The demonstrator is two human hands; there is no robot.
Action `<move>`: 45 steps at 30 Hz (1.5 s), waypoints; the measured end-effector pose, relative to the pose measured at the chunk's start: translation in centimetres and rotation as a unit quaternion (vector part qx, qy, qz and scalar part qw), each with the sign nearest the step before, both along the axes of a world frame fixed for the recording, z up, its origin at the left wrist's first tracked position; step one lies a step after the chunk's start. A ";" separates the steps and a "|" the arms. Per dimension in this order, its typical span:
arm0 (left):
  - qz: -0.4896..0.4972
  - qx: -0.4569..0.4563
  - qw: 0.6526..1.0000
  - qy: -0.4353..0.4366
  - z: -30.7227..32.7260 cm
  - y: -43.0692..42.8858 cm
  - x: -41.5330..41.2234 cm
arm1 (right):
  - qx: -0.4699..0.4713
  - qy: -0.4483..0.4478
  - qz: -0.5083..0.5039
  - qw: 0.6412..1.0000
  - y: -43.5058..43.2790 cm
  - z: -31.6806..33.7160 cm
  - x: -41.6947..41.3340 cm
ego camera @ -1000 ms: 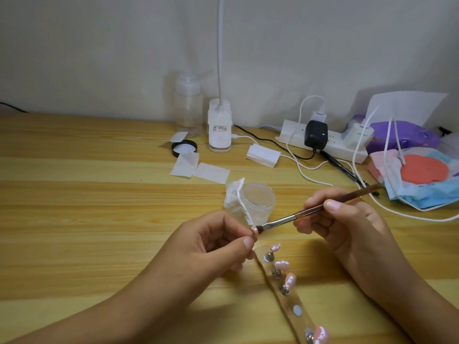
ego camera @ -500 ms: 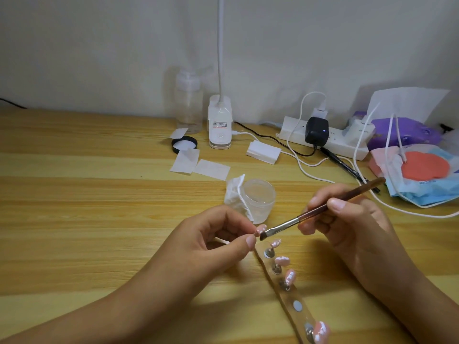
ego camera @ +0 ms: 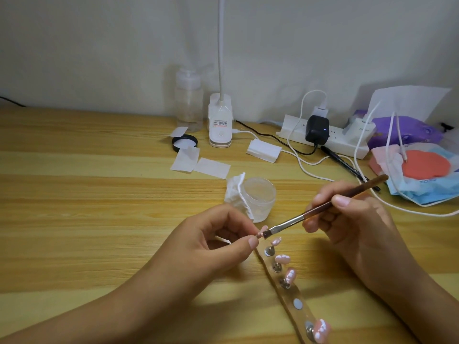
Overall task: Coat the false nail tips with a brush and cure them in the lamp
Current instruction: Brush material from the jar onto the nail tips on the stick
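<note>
Pink nail tips (ego camera: pixel 282 258), brown brush (ego camera: pixel 330 204)

Hands: two, the left hand (ego camera: pixel 218 240) and the right hand (ego camera: pixel 352 219). Brush (ego camera: pixel 323 207): one. One false nail tip (ego camera: pixel 262 230) in the left hand plus four mounted tips (ego camera: pixel 276 242), (ego camera: pixel 282 258), (ego camera: pixel 290 274), (ego camera: pixel 322 330) on one holder strip (ego camera: pixel 288 294): five tips in total. Vacant mount (ego camera: pixel 297 304): one. Clear jar (ego camera: pixel 259 194): one. Black lid (ego camera: pixel 185 141): one. Flat paper wipes (ego camera: pixel 179 131), (ego camera: pixel 185 160), (ego camera: pixel 212 168): three. Crumpled wipe (ego camera: pixel 234 192): one. Wipe stack (ego camera: pixel 264 150): one. Clear bottle (ego camera: pixel 188 103): one. Gooseneck lamp (ego camera: pixel 220 125): one. Power strip (ego camera: pixel 347 147): one, carrying three plugs: one black adapter (ego camera: pixel 316 129), two white chargers (ego camera: pixel 320 111), (ego camera: pixel 360 125).
</note>
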State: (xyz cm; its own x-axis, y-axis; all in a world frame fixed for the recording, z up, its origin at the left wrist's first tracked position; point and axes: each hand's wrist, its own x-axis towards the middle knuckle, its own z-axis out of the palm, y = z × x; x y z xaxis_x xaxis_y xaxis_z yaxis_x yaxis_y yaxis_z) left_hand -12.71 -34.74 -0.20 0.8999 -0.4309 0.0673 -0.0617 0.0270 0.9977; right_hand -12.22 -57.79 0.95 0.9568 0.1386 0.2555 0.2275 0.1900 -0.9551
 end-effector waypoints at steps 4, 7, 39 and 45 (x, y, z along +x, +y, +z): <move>-0.003 0.008 1.000 -0.001 0.1 0.1 -0.1 | -0.010 -0.004 -0.014 1.000 0.1 -0.2 0.0; -0.002 0.010 1.000 -0.002 0.1 0.1 0.0 | -0.022 -0.005 -0.043 0.999 -0.1 -0.4 0.2; 0.002 0.007 1.000 -0.008 -0.1 -0.1 0.0 | -0.030 -0.012 -0.030 0.999 0.1 -0.3 0.1; 0.000 -0.017 1.000 0.012 0.1 0.1 0.0 | -0.011 -0.003 -0.078 0.997 -0.3 -0.4 0.4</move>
State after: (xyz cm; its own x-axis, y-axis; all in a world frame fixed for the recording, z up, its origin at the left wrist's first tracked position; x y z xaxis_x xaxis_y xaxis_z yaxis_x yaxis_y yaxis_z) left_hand -12.76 -34.63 -0.10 0.9015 -0.4287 0.0599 -0.0373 0.0609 0.9974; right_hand -11.78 -58.07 0.51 0.9657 -0.0061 0.2595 0.2581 0.1299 -0.9573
